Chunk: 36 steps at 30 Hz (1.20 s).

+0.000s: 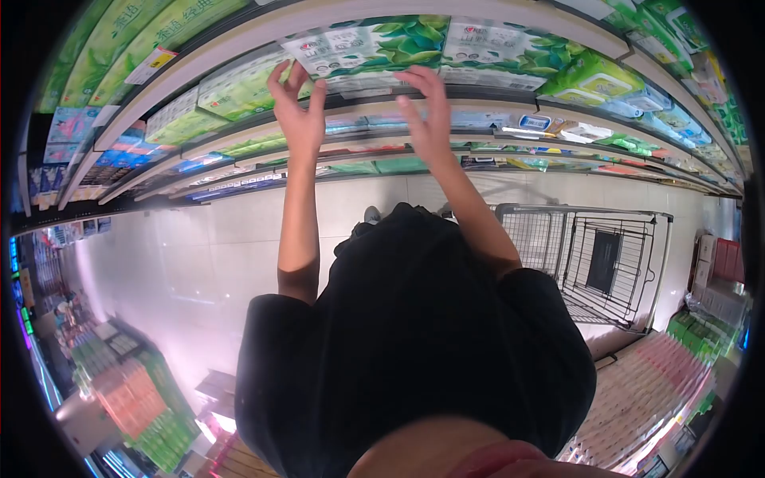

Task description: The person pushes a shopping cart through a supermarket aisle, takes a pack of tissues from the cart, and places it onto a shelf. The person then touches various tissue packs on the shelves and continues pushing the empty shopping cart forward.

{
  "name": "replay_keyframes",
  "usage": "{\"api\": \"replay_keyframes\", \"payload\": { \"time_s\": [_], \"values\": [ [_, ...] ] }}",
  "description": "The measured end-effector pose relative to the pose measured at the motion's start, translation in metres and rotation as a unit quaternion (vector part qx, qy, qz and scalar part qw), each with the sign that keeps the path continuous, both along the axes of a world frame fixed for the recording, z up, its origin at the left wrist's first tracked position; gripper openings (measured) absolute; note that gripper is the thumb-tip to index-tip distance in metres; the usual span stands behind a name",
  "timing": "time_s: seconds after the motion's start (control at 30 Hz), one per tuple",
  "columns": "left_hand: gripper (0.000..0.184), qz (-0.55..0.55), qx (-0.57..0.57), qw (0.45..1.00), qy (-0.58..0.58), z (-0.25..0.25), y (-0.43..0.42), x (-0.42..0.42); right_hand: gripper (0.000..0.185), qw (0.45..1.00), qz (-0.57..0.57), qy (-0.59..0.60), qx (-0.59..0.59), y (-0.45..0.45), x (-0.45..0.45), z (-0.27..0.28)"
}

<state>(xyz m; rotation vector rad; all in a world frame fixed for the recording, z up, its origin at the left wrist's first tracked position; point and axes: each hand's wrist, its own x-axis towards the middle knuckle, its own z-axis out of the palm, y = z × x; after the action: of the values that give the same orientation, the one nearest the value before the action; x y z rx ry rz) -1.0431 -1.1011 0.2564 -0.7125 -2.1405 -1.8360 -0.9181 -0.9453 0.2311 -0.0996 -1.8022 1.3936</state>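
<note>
My hands are both raised to the shelf, and neither is clenched. My left hand (301,115) has its fingers apart and bent, the thumb standing off from them, at the near left corner of a white pack with green leaves (366,49). My right hand (428,118) is at the same pack's near right corner, fingers loosely curled and thumb apart. The pack spans the gap between my two hands, lying just beyond them — whether my fingertips press on it or only stand beside it, I cannot tell.

Right of it, past my right hand, a second leaf-printed pack (504,52) sits close alongside; farther right comes a green pouch (594,76). Left of my left hand run pale green packs (243,88), and above those, farther out, taller green packs (119,56) with a price tag (151,65) at their edge.

Nearer to me than my fingers — below both palms — the shelf edges step down in rows to the pale floor (231,239). A wire cart (604,261) stands on the floor, to the right of my right forearm (478,215).
</note>
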Motion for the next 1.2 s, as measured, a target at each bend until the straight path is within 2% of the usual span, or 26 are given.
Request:
{"api": "replay_keyframes", "payload": {
  "time_s": [0.07,0.13,0.17,0.23,0.3,0.33,0.37,0.4,0.43,0.5,0.53,0.67,0.77,0.83,0.93,1.07,1.2],
  "values": [
    [0.056,-0.006,0.025,1.0,-0.003,0.002,-0.001,-0.001,0.034,1.0,-0.022,0.018,0.008,-0.008,-0.004,0.003],
    [0.057,0.081,-0.032,0.994,0.072,0.017,-0.006,-0.001,0.031,0.998,-0.042,0.037,0.02,-0.002,-0.004,0.007],
    [0.057,0.079,-0.032,0.994,0.071,0.024,-0.007,-0.003,0.029,0.995,-0.08,0.051,-0.021,0.007,-0.002,0.009],
    [0.055,0.121,-0.145,0.959,0.213,0.041,-0.008,-0.006,0.028,0.989,-0.118,0.062,-0.062,0.024,0.004,0.006],
    [0.054,0.113,-0.139,0.967,0.179,0.046,-0.001,-0.013,0.025,0.981,-0.101,0.055,-0.156,0.039,0.006,-0.001],
    [0.053,0.051,-0.002,0.991,0.123,0.044,0.006,-0.027,0.024,0.985,-0.092,0.039,-0.144,0.041,0.005,-0.008],
    [0.052,-0.014,0.134,0.989,0.063,0.041,0.011,-0.036,0.024,0.984,-0.096,0.041,-0.146,0.04,0.004,-0.015],
    [0.044,-0.038,0.185,0.981,0.028,0.052,0.019,-0.031,0.024,0.987,-0.088,0.036,-0.128,0.036,0.001,-0.018],
    [0.044,-0.046,0.184,0.981,0.029,0.052,0.021,-0.036,0.024,0.99,-0.082,0.031,-0.11,0.033,-0.001,-0.02],
    [0.037,-0.051,0.304,0.947,-0.094,0.047,0.023,-0.058,0.024,0.991,-0.088,0.018,-0.098,0.029,-0.001,-0.023],
    [0.029,-0.061,0.315,0.942,-0.101,0.045,0.028,-0.068,0.024,0.993,-0.086,0.002,-0.084,0.028,0.0,-0.023],
    [0.031,-0.048,0.323,0.935,-0.137,0.042,0.044,-0.083,0.025,0.991,-0.105,-0.001,-0.086,0.026,0.001,-0.017],
    [0.036,-0.043,0.311,0.942,-0.116,0.046,0.053,-0.083,0.026,0.989,-0.097,-0.013,-0.113,0.024,0.0,-0.013],
    [0.033,-0.032,0.375,0.925,-0.045,0.033,0.059,-0.1,0.03,0.986,-0.076,0.022,-0.145,0.021,-0.002,-0.015],
    [0.03,-0.018,0.391,0.919,-0.052,0.033,0.063,-0.106,0.033,0.989,-0.061,0.028,-0.13,0.022,-0.003,-0.018],
    [0.026,-0.029,0.387,0.914,-0.12,0.039,0.062,-0.1,0.032,0.99,-0.051,0.017,-0.128,0.025,0.001,-0.019],
    [0.022,-0.003,0.355,0.929,-0.107,0.04,0.063,-0.099,0.031,0.991,-0.059,0.009,-0.122,0.025,0.004,-0.018]
  ]
}}
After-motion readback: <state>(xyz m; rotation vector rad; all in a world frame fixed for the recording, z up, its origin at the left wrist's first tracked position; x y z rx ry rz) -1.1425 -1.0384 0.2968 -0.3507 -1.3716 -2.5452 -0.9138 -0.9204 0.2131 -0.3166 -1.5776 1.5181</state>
